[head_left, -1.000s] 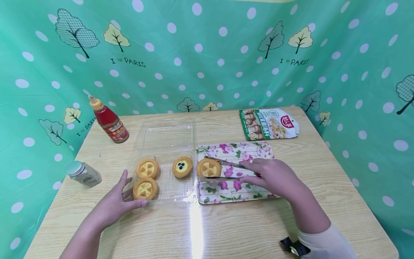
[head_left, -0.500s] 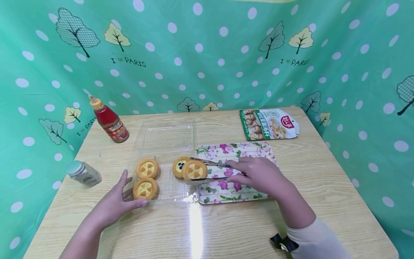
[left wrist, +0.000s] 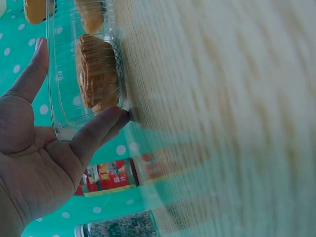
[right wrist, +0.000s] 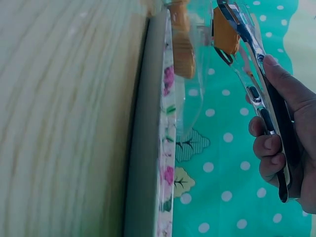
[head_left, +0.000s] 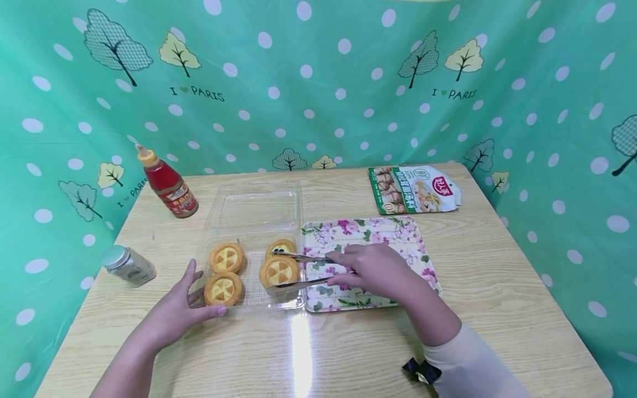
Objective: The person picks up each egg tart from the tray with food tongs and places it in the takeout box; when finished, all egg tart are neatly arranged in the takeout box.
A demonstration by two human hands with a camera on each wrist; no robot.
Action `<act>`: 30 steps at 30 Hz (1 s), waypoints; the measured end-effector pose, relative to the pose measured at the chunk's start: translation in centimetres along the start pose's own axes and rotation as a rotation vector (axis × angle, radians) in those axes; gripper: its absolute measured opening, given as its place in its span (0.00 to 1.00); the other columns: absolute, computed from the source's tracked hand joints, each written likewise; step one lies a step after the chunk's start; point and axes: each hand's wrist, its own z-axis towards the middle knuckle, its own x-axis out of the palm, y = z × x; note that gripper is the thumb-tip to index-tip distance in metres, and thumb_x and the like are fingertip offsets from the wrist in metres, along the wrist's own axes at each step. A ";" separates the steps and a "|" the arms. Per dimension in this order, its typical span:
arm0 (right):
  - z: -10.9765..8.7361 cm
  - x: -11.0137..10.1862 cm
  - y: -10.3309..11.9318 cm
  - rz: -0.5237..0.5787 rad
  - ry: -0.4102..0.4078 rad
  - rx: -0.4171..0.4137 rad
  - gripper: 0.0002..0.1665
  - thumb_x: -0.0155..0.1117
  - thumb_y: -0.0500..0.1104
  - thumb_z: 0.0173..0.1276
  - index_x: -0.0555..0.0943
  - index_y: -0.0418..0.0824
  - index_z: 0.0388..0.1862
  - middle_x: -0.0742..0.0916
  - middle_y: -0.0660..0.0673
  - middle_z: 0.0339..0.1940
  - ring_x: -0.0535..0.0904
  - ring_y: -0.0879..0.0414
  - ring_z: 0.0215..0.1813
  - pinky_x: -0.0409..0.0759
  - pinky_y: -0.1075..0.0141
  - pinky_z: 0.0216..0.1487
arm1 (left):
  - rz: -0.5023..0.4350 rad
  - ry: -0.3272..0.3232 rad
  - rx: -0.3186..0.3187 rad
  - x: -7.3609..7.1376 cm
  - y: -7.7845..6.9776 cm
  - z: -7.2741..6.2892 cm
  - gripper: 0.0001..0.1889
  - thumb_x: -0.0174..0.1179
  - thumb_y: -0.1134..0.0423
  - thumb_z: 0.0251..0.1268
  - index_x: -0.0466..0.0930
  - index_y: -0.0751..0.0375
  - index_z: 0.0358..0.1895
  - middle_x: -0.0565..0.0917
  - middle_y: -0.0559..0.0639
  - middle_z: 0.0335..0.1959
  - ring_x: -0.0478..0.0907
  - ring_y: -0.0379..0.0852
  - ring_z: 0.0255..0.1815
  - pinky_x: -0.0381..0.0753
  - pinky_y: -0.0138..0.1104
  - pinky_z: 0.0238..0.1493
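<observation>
My right hand (head_left: pixel 370 271) grips metal tongs (head_left: pixel 306 257), also seen in the right wrist view with the fingers wrapped round the handles (right wrist: pixel 274 116). Between the tong tips is a round tart (head_left: pixel 278 272) with a wedge-patterned yellow top, raised over the right half of a clear plastic container (head_left: pixel 252 301). It partly hides a blueberry-topped tart (head_left: pixel 281 245) behind it. Two more patterned tarts (head_left: pixel 226 258) lie in the container's left half. My left hand (head_left: pixel 174 315) touches the container's front left corner, thumb and fingers spread, as the left wrist view (left wrist: pixel 59 163) shows.
A flowered tray (head_left: pixel 368 237) sits right of the container, whose lid (head_left: pixel 259 207) lies folded back. A red sauce bottle (head_left: pixel 171 188) and a small jar (head_left: pixel 129 266) stand at the left. A green and white food packet (head_left: pixel 415 189) lies at the back right.
My right hand has moved left with the tongs, carrying the tart from over the flowered tray to over the container's right half. My left hand has stayed at the corner.
</observation>
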 end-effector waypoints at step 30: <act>1.3 1.4 1.3 -0.073 0.056 0.003 0.40 0.53 0.74 0.63 0.74 0.57 0.69 0.87 0.52 0.40 0.80 0.61 0.29 0.77 0.69 0.24 | 0.000 -0.001 -0.002 -0.1 -0.2 -0.1 0.70 0.71 0.41 0.52 0.16 0.56 0.76 0.45 0.72 0.78 0.59 0.73 0.71 0.71 0.56 0.64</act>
